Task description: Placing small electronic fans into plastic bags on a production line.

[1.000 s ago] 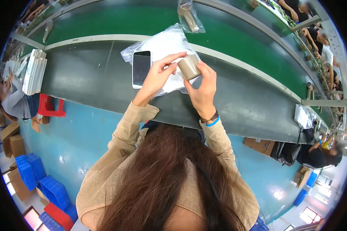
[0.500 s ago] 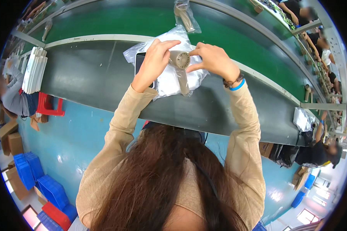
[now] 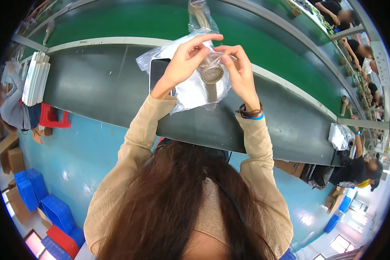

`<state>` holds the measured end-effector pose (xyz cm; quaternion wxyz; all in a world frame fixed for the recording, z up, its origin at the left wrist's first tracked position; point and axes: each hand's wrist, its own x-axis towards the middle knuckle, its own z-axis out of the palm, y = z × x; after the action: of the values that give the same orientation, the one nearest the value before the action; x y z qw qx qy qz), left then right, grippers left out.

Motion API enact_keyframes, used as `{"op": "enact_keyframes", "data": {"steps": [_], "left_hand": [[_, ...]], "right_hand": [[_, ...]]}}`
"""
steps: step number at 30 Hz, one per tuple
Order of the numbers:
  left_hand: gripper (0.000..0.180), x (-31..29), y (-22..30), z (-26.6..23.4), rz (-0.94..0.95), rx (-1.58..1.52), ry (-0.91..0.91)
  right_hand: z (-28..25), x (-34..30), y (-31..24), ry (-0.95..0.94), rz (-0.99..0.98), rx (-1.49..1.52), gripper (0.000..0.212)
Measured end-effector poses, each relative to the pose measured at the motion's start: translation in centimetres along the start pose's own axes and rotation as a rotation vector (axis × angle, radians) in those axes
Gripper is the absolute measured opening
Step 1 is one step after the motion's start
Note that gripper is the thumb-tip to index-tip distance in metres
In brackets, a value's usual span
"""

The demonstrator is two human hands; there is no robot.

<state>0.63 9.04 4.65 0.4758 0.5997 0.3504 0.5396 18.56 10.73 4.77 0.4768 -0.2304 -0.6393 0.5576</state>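
A beige hair-dryer-shaped device [image 3: 212,75] with a round slotted grille lies in a clear plastic bag [image 3: 207,61], its handle toward me. My left hand [image 3: 187,60] has its thumb and fingers closed on the bag's far left side, the index finger reaching over the top. On the other side, my right hand [image 3: 239,69] pinches the bag's film beside the grille. Under the device is a stack of clear and white plastic bags [image 3: 189,92]. A dark-screened phone or tablet [image 3: 158,71] lies by my left wrist, partly covered by it.
Beyond the dark worktop [image 3: 95,82] runs a green conveyor belt [image 3: 130,24], carrying another bagged beige device [image 3: 198,16]. White folded pieces [image 3: 35,79] stand at left near a red stool [image 3: 54,117]. A plastic-wrapped bundle [image 3: 339,136] lies at the right end. Other people sit along the line.
My hands have drawn closer together, the right one turning inward to pinch the bag. The device's grille has shifted slightly toward me and right. On the belt, the bagged device has moved left.
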Motion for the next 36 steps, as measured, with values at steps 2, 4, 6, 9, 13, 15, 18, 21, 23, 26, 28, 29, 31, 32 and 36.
{"op": "enact_keyframes", "data": {"steps": [2,4,6,9,13,15,18,21,23,26,28,29,31,32,36], "left_hand": [[0.035,0.7,0.3,0.5,0.093,-0.101,0.080],[0.035,0.6,-0.1,0.6,0.115,-0.048,0.155],[0.030,-0.6,-0.7,0.4,0.147,0.328,0.353],[0.017,-4.9,-2.3,1.1,-0.164,0.466,0.028],[0.019,-8.4,-5.0,3.3,-0.036,0.863,-0.129],[0.019,-8.7,-5.3,4.1,0.043,0.947,-0.018],[0.029,-8.8,-5.7,4.6,0.099,1.044,-0.008],[0.024,-8.7,-6.1,4.3,0.078,1.032,0.009],[0.018,-8.3,-6.0,4.2,0.045,0.997,0.018],[0.010,-8.4,-6.6,3.7,-0.050,0.876,0.037],[0.008,-8.1,-6.6,3.4,-0.098,0.787,0.035],[0.009,-7.8,-6.3,3.4,-0.191,0.713,0.083],[0.012,-7.5,-6.7,3.3,-0.245,0.623,0.150],[0.012,-7.3,-6.8,3.1,-0.247,0.623,0.149],[0.015,-7.0,-6.9,2.8,-0.359,0.495,0.111]], "right_hand": [[-0.4,0.1,-0.7,0.208,-0.016,-0.228,0.009],[-2.4,1.2,-0.7,0.448,-0.111,-0.500,0.009],[-6.6,3.0,-0.6,0.591,-0.201,-0.591,0.015],[-14.1,6.0,0.9,0.655,-0.154,-0.773,0.017],[-20.8,10.6,5.1,0.820,-0.076,-1.094,0.021],[-22.7,13.3,8.2,0.873,-0.022,-1.113,0.021],[-24.8,15.1,11.6,0.961,0.028,-1.166,0.018],[-26.1,15.1,13.4,0.996,0.050,-1.062,0.024],[-27.0,14.7,13.5,0.997,-0.003,-0.957,0.024],[-26.1,12.4,12.3,0.914,-0.121,-0.721,0.026],[-24.3,8.9,9.4,0.845,-0.190,-0.596,0.027],[-23.1,6.7,8.0,0.805,-0.160,-0.603,0.026],[-21.3,2.2,6.0,0.751,-0.101,-0.586,0.025],[-20.6,0.3,5.3,0.734,-0.074,-0.557,0.024],[-19.2,-7.4,4.6,0.703,0.015,-0.547,0.022]]}}
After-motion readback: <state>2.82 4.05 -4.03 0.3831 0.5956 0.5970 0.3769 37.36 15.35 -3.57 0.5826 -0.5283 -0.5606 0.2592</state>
